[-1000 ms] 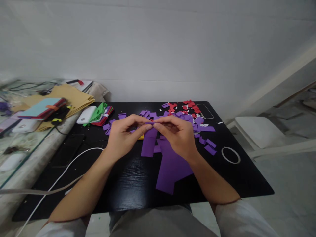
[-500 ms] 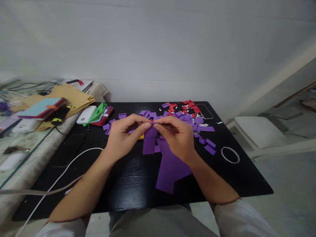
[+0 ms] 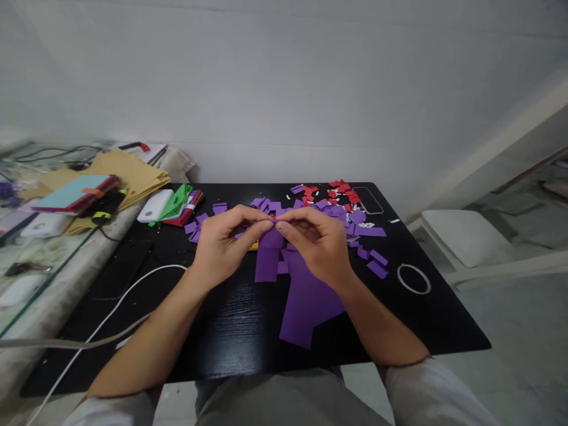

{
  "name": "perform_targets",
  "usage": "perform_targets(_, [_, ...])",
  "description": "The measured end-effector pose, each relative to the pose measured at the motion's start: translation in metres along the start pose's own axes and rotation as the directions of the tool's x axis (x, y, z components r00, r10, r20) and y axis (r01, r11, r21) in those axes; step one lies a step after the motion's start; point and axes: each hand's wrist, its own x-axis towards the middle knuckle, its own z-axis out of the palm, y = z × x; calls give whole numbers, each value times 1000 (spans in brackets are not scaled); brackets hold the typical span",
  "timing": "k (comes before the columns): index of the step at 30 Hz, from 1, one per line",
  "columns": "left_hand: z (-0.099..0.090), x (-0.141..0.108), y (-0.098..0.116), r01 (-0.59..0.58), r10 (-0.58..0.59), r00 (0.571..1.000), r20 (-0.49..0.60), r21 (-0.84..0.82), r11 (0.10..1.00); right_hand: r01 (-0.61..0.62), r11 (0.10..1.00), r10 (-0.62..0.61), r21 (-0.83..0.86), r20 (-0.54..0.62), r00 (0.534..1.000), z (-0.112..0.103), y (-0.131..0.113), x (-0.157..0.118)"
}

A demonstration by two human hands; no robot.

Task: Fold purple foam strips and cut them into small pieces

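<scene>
Between both hands hangs a purple paper strip, its top edge pinched by the fingertips. My left hand grips the strip's upper left corner with thumb and fingers. My right hand pinches the upper right corner, its thumb close to the left one. A larger purple sheet lies on the table, partly beneath my right hand. Small purple pieces are scattered behind and right of the hands. A bit of a yellow object shows behind my left thumb.
The black table carries red paper scraps, a grey ring, green folded paper, a white device and a dark phone. A white cable crosses the left side. A white stool stands at right.
The lower end of the hanging purple strip has swung slightly left and toward me. Both hands keep their pinch in nearly the same place.
</scene>
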Motion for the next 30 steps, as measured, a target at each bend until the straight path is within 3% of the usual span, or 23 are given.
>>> perform_targets(11, [2,0,1,-107,106,994,13,49,993,129,989,-130,-67,-14,991,1,7,-1])
perform_targets(15, [3,0,1,-75,75,997,15,10,997,121,991,-122,-54,-14,992,2,8,0])
perform_targets(22, [3,1,-2,21,-21,1000,0,-54,998,-4,1000,4,16,3,1000,-1,6,4])
perform_targets(30, [2,5,0,126,-118,990,79,-114,985,-27,1000,27,-3,-16,1000,-2,10,7])
